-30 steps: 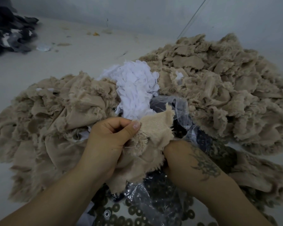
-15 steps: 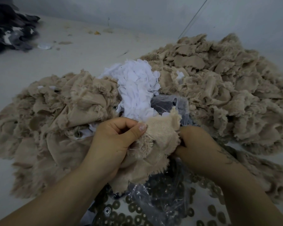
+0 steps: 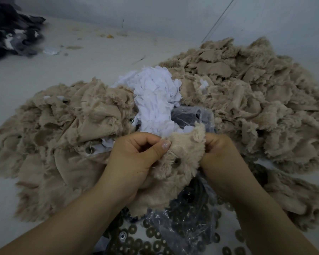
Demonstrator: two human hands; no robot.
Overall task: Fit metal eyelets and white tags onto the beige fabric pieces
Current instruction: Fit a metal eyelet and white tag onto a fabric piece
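Left hand (image 3: 134, 159) pinching frayed beige fabric piece (image 3: 180, 162) by thumb and curled fingers – right hand (image 3: 217, 153) gripping its opposite edge. Eyelet (image 3: 176, 161) seated mid-piece. White tags (image 3: 155, 100) heaped just behind, loose eyelets (image 3: 155, 242) on tabletop (image 3: 17, 80) below – beige piles either side.

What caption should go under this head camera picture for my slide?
Left hand and right hand grip a frayed beige fabric piece above loose metal eyelets, white tags behind.
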